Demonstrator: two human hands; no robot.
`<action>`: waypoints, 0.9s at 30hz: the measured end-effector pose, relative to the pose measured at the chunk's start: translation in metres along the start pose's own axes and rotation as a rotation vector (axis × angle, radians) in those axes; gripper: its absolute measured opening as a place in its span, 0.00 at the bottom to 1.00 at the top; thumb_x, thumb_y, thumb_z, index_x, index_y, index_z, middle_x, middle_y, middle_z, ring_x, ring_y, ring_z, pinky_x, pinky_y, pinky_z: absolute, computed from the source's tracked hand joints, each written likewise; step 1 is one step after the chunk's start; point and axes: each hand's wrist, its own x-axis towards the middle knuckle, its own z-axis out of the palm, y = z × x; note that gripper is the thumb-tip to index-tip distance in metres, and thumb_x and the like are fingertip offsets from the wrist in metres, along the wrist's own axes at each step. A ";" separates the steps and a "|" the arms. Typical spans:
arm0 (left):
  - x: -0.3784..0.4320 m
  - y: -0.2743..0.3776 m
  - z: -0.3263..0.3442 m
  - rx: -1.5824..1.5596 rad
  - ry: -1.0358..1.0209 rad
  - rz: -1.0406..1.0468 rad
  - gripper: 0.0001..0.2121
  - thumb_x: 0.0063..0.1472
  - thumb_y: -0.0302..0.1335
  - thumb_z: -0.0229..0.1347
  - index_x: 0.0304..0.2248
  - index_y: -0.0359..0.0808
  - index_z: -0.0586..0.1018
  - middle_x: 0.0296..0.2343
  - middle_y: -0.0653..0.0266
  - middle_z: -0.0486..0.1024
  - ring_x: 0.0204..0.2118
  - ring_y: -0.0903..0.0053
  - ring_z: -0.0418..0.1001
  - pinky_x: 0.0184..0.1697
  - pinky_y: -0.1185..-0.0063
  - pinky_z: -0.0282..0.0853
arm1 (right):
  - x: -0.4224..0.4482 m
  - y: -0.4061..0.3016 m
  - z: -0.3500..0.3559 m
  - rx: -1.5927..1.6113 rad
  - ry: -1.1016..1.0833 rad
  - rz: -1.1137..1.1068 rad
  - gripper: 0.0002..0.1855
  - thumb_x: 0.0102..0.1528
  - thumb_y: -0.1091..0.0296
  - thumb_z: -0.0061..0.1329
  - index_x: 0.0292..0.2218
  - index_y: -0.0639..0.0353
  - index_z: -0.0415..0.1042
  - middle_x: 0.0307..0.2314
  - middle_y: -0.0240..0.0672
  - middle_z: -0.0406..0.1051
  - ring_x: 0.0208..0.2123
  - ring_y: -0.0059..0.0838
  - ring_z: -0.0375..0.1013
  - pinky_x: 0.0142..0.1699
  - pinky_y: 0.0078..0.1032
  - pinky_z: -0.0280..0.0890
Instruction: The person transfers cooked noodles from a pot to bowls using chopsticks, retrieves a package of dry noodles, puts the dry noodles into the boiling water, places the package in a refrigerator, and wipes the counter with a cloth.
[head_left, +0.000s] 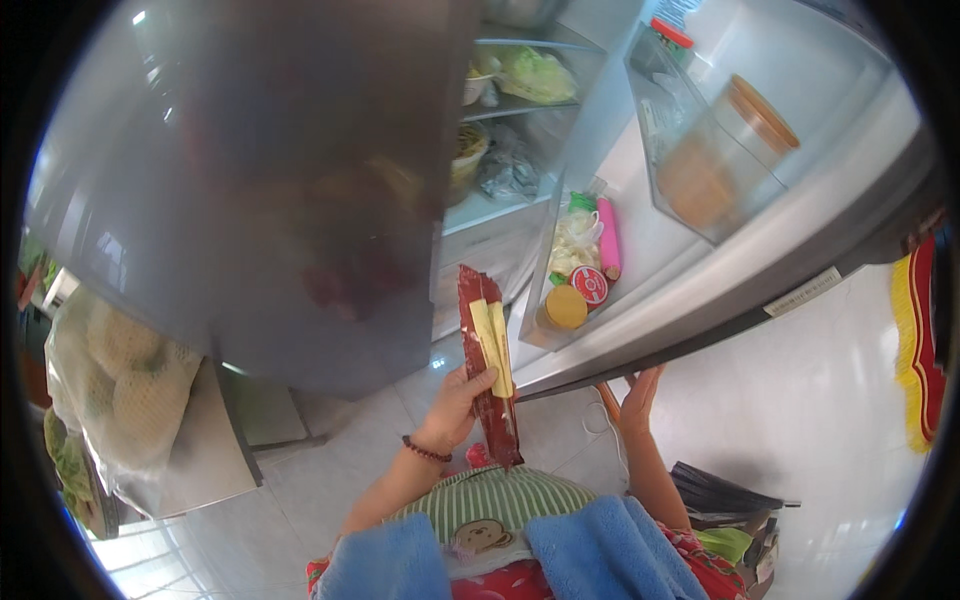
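My left hand (452, 411) grips a long dark-red plastic packet (497, 435) with a pale yellow label band bearing writing. The packet is upright in front of my body, before the opened refrigerator. On the right, my right hand (637, 405) is raised against the outer side of the refrigerator door (675, 296), holding nothing; its fingertips are partly hidden by the door's edge. Near the packet, the lower door shelf (536, 336) holds a yellow-lidded jar (564, 309), a round red tin (589, 285), a bright pink tube-shaped pack (609, 240) and a bag of pale food (576, 244).
Another closed grey door (322, 187) fills the upper left. Inside the refrigerator are leafy cabbage (536, 75) and a bagged item (508, 165). An orange-lidded jar (720, 157) stands on the upper door shelf. Net-wrapped fruit in a bag (124, 367) lies left; a folded black umbrella (720, 491) right.
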 end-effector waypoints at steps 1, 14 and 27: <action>-0.004 0.009 0.007 0.009 -0.005 -0.011 0.13 0.61 0.33 0.53 0.41 0.32 0.70 0.32 0.60 0.75 0.33 0.74 0.75 0.37 0.77 0.72 | -0.014 0.002 -0.014 -0.023 0.021 0.011 0.34 0.62 0.43 0.30 0.62 0.50 0.42 0.57 0.31 0.51 0.57 0.31 0.54 0.53 0.34 0.58; 0.182 -0.052 0.156 0.451 -0.001 0.233 0.16 0.54 0.25 0.52 0.42 0.27 0.69 0.33 0.53 0.75 0.35 0.65 0.75 0.37 0.73 0.71 | -0.093 0.021 -0.154 0.014 0.255 -0.026 0.43 0.59 0.31 0.20 0.62 0.56 0.39 0.59 0.35 0.45 0.61 0.33 0.45 0.63 0.34 0.41; 0.277 -0.004 0.182 1.748 0.487 0.641 0.20 0.53 0.25 0.52 0.45 0.27 0.65 0.40 0.50 0.68 0.43 0.58 0.70 0.41 0.68 0.72 | -0.027 0.086 -0.190 0.057 0.049 0.044 0.32 0.63 0.43 0.28 0.57 0.59 0.50 0.52 0.38 0.55 0.54 0.33 0.57 0.59 0.33 0.51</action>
